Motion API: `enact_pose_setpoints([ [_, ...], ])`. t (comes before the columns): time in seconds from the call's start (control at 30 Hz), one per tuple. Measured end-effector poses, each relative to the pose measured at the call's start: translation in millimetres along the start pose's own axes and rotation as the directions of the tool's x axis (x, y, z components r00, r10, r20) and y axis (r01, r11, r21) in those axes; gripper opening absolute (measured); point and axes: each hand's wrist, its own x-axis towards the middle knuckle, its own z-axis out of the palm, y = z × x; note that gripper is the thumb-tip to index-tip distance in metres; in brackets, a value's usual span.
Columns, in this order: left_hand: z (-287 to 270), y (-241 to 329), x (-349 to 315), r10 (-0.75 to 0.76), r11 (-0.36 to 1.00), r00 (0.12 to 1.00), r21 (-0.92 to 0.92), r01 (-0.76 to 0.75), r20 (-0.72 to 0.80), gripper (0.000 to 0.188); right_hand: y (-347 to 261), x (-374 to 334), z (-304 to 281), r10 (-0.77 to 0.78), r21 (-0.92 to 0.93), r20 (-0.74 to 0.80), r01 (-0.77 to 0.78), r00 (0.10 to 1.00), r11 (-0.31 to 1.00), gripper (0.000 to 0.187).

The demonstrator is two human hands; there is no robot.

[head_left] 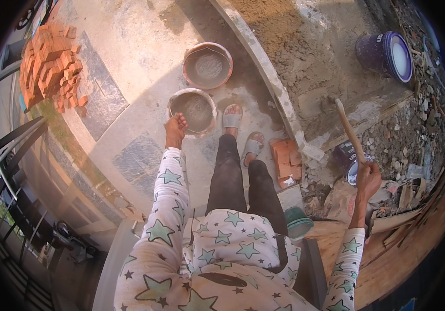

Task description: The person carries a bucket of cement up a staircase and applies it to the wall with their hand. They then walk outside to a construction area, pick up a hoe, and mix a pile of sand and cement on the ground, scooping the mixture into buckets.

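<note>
My right hand is wrapped around a long wooden handle, out to the right. The handle slants away over the wet grey mortar, and I cannot tell what tool it belongs to. My left hand is closed, fingers curled, at the left rim of the nearer round basin. Whether it grips the rim or something thin is not clear. A little grey residue coats that basin's inside. Just beyond it stands a second round basin with a thin wire handle.
A concrete kerb borders the mortar bed. Two purple buckets lie tipped at right, near rubble. Stacked bricks sit by my right foot, beside a green pail. A brick heap is far left.
</note>
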Motion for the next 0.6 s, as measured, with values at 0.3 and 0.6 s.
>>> enact_pose_setpoints([
  [0.3,1,-9,-19,0.109,0.993,0.994,0.038,-0.109,0.008,0.012,2,-8,-1,-0.003,0.006,0.001,0.003,1.0,1.0,0.026],
  [0.6,6,-43,-10,0.109,0.992,0.993,-0.056,-0.111,-0.038,0.028,4,-8,-1,-0.009,-0.003,-0.034,0.009,0.999,1.0,0.025],
])
